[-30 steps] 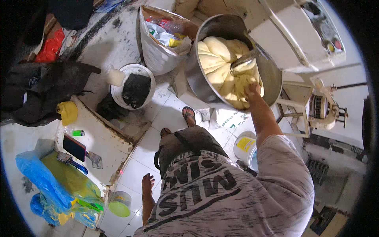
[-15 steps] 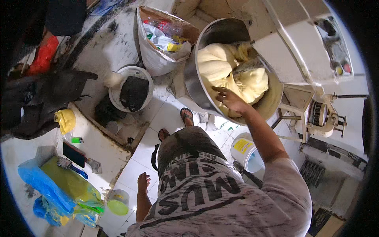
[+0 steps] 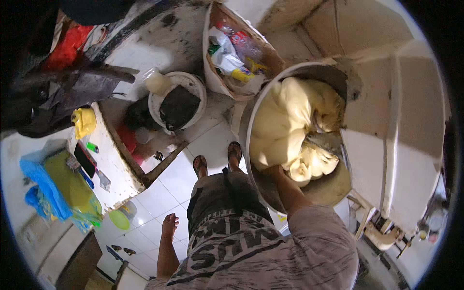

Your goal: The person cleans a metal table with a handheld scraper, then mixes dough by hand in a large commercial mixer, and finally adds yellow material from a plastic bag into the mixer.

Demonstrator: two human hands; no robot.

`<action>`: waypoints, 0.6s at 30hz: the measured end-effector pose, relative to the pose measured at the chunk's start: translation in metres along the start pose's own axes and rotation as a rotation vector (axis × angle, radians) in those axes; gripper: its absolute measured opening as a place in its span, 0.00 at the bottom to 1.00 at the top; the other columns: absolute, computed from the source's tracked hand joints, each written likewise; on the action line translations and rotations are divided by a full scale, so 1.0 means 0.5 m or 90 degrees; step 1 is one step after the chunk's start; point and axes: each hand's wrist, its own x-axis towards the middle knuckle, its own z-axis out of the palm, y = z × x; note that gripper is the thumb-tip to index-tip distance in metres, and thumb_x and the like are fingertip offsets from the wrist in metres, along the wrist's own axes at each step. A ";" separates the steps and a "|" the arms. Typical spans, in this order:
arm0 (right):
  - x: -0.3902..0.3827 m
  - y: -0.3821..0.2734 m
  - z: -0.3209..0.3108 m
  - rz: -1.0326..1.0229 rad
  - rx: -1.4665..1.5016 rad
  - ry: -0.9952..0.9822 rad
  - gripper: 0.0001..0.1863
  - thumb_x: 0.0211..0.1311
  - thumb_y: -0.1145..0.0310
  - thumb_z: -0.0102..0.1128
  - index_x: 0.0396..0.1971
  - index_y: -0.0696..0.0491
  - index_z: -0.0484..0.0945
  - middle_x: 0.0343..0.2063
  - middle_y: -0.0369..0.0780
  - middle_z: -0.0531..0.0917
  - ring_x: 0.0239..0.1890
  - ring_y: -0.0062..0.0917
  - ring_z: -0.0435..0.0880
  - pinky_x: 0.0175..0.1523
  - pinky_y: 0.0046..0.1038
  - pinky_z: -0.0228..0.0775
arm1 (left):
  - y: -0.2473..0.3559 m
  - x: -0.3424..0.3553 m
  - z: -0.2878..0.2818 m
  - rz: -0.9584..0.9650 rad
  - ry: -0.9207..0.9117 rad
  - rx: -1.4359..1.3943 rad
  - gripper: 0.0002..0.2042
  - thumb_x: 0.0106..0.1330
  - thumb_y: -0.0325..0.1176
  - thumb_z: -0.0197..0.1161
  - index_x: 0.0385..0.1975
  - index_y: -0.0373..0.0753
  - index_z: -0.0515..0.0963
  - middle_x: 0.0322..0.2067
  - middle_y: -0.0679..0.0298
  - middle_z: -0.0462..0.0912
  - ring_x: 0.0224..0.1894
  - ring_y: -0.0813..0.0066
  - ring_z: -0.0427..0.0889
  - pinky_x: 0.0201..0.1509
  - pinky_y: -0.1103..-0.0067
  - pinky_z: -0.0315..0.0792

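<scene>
A large mass of pale yellow dough (image 3: 285,121) fills much of a deep metal mixing bowl (image 3: 256,108) at the right. Dark grey metal, apparently the mixing tool, shows between the dough's folds. My right hand (image 3: 276,172) reaches down into the bowl against the dough's near lower edge; its fingers are hidden there. Hanging low beside my shorts, my left hand (image 3: 170,224) holds nothing, its fingers loosely bent and slightly apart.
The pale mixer body (image 3: 415,140) stands right of the bowl. Beyond it, a sack (image 3: 211,72) holds plastic waste. A white bucket (image 3: 202,104) carries a black cloth. On the left ledge (image 3: 113,166) lie a phone, a brush, a scraper and plastic bags.
My right hand has moved from above the dough down to its near edge, and its fingers are now out of sight. The view has shifted, with my feet now side by side.
</scene>
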 end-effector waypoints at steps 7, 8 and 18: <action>0.013 0.161 -0.005 0.123 -0.047 0.079 0.24 0.50 0.55 0.52 0.45 0.53 0.72 0.45 0.47 0.74 0.49 0.38 0.72 0.54 0.34 0.61 | -0.035 0.006 -0.063 -0.031 -0.049 0.124 0.22 0.62 0.51 0.49 0.50 0.44 0.65 0.45 0.60 0.75 0.43 0.67 0.74 0.49 0.66 0.64; -0.001 0.209 0.012 0.140 -0.056 0.121 0.24 0.50 0.55 0.53 0.45 0.53 0.72 0.45 0.47 0.74 0.49 0.38 0.72 0.54 0.34 0.61 | -0.024 0.009 -0.073 -0.028 -0.025 0.117 0.21 0.63 0.49 0.49 0.49 0.43 0.66 0.42 0.61 0.76 0.39 0.70 0.74 0.43 0.70 0.65; -0.316 0.192 -0.155 0.228 -0.058 0.422 0.18 0.48 0.62 0.55 0.42 0.49 0.74 0.44 0.43 0.76 0.45 0.35 0.77 0.48 0.32 0.69 | 0.094 0.177 -0.150 0.122 -0.154 0.211 0.21 0.62 0.49 0.50 0.50 0.42 0.66 0.41 0.62 0.76 0.38 0.72 0.75 0.40 0.74 0.66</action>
